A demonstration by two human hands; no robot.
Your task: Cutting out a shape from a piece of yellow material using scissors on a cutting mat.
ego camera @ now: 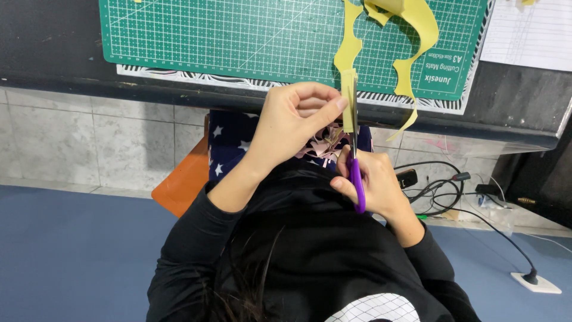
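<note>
**Scissors at folded yellow paper, below the desk edge**

Nearest the lens: dark hair and black sleeves (pixel 196 250), seen from above. Just beyond, the right hand (pixel 375 185) clenched around the purple handle of a pair of scissors (pixel 356 173), blades pointing up and away toward the desk. Left hand (pixel 292 119) pinching a small folded piece of yellow paper (pixel 348 107) between thumb and fingertips, held upright against the blades, just in front of the desk's dark edge (pixel 71 77). Impossible to tell whether the blades were parted or closed on the paper.

Beneath the hands, on the lap: pale pink paper scraps (pixel 322 148) over a navy cloth with white stars (pixel 229 146). An orange panel (pixel 182 182) just beside the cloth on the left.

On the desk: a green gridded cutting mat (pixel 238 36), with curling yellow paper offcuts (pixel 417 36) lying on its right part, one strip dangling over the desk edge. A white lined sheet (pixel 530 36) at far right.

On the floor, right of the hands: a tangle of black cables (pixel 441 188) and a white plug (pixel 536 283).
</note>
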